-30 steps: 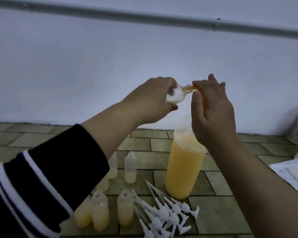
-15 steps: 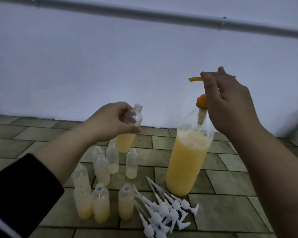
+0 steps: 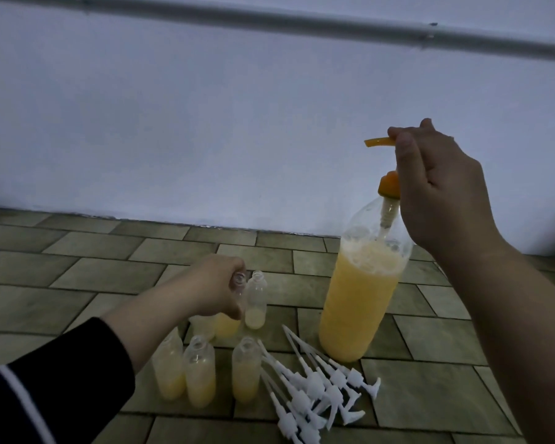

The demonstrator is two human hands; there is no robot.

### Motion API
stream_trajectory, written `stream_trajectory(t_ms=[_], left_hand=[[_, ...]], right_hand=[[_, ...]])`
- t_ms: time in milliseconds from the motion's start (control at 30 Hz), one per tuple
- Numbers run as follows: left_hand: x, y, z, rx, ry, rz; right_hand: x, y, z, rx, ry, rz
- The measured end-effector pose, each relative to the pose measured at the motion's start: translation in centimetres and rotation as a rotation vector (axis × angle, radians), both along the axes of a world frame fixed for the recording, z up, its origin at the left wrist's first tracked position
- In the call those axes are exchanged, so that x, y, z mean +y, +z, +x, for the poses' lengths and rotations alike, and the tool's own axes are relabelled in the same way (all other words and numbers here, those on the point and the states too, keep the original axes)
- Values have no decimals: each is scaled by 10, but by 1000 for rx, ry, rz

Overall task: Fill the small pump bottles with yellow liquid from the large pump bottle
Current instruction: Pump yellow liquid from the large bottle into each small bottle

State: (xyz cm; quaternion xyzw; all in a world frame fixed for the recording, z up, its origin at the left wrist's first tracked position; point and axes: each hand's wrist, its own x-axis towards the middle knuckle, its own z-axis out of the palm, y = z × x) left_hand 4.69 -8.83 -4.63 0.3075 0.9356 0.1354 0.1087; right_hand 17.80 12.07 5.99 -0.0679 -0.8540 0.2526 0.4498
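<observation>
Left hand [image 3: 212, 287] low over the tiled floor [image 3: 77, 274], fingers curled round a small bottle [image 3: 229, 318] with yellow liquid in its lower part, standing in the back row. Just right of it, an open-necked small bottle [image 3: 255, 301] holding only a little liquid (touching or not, cannot tell). Nearer the camera, three filled small bottles [image 3: 200, 370] stand uncapped. Right of those, a pile of white pump heads [image 3: 314, 389] lies on the tiles. Large bottle [image 3: 358, 296] stands upright behind the pile, mostly full. Right hand [image 3: 442, 190] above it, fingers pinching the orange pump spout [image 3: 377, 142], pump head raised.
</observation>
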Motion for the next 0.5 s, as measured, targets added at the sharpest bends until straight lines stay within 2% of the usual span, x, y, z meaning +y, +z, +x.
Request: stream_trajectory(t_ms=[200,500], left_hand=[[4,-11,4,-71,-25,-64],[4,-24,12,-62,-59,-134]], right_hand=[[2,0,0,7,7,-1],[3,0,-1,6,23,-10]])
